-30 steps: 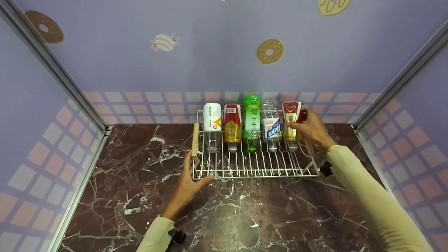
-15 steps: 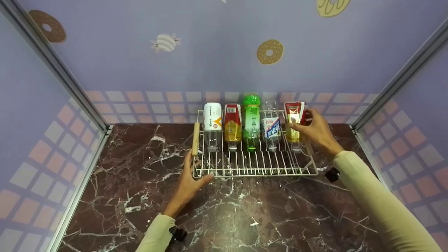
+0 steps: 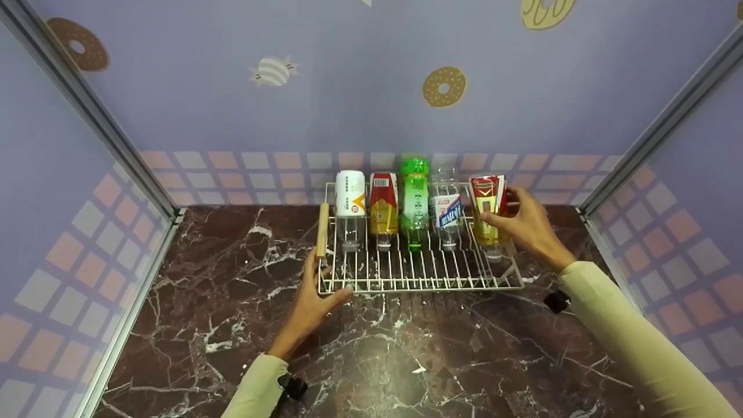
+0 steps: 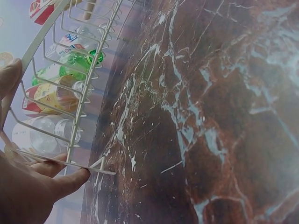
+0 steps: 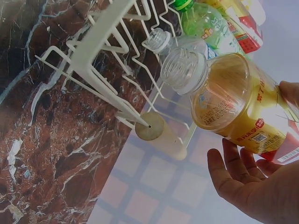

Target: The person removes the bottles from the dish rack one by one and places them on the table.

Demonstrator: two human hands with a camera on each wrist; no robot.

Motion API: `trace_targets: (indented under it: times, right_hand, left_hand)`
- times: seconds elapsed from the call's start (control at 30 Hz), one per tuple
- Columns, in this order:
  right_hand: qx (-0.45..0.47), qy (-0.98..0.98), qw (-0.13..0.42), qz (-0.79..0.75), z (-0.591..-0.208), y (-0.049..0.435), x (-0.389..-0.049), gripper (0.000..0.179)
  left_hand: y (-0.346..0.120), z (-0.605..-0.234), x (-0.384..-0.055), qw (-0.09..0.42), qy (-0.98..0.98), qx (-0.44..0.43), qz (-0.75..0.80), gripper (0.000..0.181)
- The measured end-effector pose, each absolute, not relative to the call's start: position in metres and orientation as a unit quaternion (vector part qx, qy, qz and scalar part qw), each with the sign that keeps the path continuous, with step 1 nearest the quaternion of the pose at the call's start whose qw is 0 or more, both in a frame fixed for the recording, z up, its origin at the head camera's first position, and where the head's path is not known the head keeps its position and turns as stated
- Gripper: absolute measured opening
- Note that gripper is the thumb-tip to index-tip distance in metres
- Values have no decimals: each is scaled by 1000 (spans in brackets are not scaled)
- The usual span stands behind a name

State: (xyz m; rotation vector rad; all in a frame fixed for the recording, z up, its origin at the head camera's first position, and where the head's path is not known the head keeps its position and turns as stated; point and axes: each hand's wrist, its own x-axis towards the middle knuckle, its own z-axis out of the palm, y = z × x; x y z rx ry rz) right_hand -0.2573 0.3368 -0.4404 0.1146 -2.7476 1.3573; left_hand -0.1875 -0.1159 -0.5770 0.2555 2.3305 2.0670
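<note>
My right hand (image 3: 529,232) grips a red and yellow plastic bottle (image 3: 489,200), thumb in front and fingers behind. In the right wrist view this bottle (image 5: 254,105) has a bare, uncapped neck pointing away from the hand, close over the rack's right end. My left hand (image 3: 310,305) holds the front left corner of the white wire rack (image 3: 421,289), thumb along the front wire. On the rack lie a white-labelled bottle (image 3: 350,194), another red and yellow bottle (image 3: 384,203), a green bottle (image 3: 415,197) and a clear bottle (image 3: 448,210), necks towards me.
Wooden bars form the rack's ends, one at the left (image 3: 322,230) and one at the right (image 5: 161,137). Dark red marbled tabletop (image 3: 371,360) spreads in front. A lilac wall (image 3: 360,116) stands close behind, with side panels left and right.
My right hand has moved right and a little towards me with the red and yellow bottle, away from the clear bottle. My left hand keeps its hold on the rack.
</note>
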Motion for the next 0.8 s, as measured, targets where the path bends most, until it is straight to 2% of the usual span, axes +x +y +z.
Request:
trace_targets:
  times: [0.23,0.57,0.8]
  right_hand:
    - [46,-889,27,454,-436,336,-246,97]
    - [53,-887,24,458,-431,332,-230,86]
    - [60,-892,23,447,-430,327,-224,85]
  left_hand:
    - [-118,-576,-188,6,742,86,665,125]
    - [-118,-574,-187,11,747,80,659,124]
    - [-118,-572,-186,15,752,78,654,123]
